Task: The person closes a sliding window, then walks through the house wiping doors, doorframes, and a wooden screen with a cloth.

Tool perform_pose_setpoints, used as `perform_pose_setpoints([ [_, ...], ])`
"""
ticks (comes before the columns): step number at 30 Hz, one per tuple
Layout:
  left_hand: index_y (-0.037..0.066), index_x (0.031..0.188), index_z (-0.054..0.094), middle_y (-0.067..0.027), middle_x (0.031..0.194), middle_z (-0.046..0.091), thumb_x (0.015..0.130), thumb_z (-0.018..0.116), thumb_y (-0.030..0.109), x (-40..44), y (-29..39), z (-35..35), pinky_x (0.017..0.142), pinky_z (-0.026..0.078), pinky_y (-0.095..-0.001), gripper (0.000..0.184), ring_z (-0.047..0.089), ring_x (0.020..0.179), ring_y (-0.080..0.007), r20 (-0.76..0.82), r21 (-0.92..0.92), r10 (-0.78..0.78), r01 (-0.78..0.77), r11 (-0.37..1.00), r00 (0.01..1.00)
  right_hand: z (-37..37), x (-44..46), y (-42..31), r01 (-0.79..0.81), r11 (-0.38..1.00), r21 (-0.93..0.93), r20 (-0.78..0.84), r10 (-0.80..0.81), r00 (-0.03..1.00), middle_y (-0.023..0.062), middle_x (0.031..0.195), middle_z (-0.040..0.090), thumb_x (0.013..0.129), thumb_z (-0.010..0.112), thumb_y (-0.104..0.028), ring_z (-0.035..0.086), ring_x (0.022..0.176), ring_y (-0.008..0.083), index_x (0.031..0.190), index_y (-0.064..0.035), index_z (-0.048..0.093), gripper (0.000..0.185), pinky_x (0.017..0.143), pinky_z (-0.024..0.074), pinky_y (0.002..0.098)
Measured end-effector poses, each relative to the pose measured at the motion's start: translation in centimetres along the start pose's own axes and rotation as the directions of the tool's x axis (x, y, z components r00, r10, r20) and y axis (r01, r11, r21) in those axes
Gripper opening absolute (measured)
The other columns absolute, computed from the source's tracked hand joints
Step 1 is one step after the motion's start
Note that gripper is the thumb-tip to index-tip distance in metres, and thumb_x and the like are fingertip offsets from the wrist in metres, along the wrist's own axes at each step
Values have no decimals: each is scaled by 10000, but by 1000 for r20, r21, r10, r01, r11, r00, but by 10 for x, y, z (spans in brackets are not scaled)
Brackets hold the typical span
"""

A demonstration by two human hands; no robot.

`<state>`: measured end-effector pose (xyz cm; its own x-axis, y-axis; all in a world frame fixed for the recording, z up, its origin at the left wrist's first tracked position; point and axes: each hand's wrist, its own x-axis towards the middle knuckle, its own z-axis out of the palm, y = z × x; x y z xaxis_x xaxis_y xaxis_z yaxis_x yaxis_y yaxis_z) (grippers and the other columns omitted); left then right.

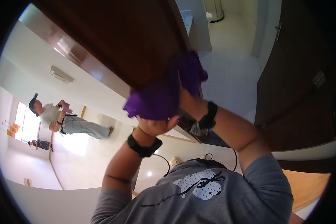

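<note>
Purple cloth [155, 102] is bunched against the edge of a dark brown wooden door or door frame [138, 41] in front of me. My left hand [153, 126] presses from below, its fingers mostly covered by the fabric and its thumb showing. Higher up and to the right, my right hand [190, 100] grips more of the purple fabric, which wraps over its fingers and blurs slightly. Whether this is one cloth or two I cannot tell. A black band with a small device sits on each wrist.
A second person [50, 115] stands in the bright room to the left, holding a pinkish cloth. Farther back is another person [41, 144] near a window. On the right, a dark door [298, 74] with a metal handle stands beside a tiled passage [227, 74].
</note>
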<state>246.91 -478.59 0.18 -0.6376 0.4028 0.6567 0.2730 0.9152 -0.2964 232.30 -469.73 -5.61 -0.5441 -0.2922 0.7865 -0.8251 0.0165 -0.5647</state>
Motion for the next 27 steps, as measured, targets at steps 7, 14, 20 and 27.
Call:
perform_pose_setpoints([
  [7, -42, 1239, 522, -261, 1273, 520, 869, 570, 404, 58, -62, -166, 1058, 298, -522, 581, 487, 1197, -433, -363, 368, 328, -189, 910, 872, -48, 84, -182, 374, 902, 217, -88, -363, 927, 144, 1195, 594, 956, 472, -206, 542, 1114, 292, 1238, -13, 475, 342, 946, 454, 390],
  [14, -204, 1332, 300, -313, 1270, 447, 958, 371, 240, 35, -55, -234, 929, 427, -420, 585, 528, 1077, -363, -197, 549, 264, -117, 827, 944, -32, 116, -214, 717, 695, -56, -472, -651, 594, 164, 898, 647, 893, 544, -107, 613, 846, 357, 995, -28, 642, 162, 748, 498, 396],
  [20, -120, 1257, 437, -279, 1235, 510, 909, 545, 330, 0, 8, -216, 1001, 364, -524, 579, 484, 1186, -422, -252, 384, 321, -210, 899, 913, -45, 37, -179, 491, 871, -33, -277, -480, 832, 147, 1027, 619, 900, 550, -168, 578, 962, 308, 1082, -20, 569, 236, 827, 471, 393],
  [27, 55, 1146, 655, -158, 1225, 609, 729, 712, 255, -55, 105, -200, 1010, 427, -412, 466, 577, 1135, -337, -46, -41, 302, -303, 952, 952, -69, -114, -157, 269, 961, -67, -302, -276, 913, 180, 1206, 574, 871, 560, -236, 505, 1158, 372, 1199, -17, 533, 395, 1005, 395, 434],
])
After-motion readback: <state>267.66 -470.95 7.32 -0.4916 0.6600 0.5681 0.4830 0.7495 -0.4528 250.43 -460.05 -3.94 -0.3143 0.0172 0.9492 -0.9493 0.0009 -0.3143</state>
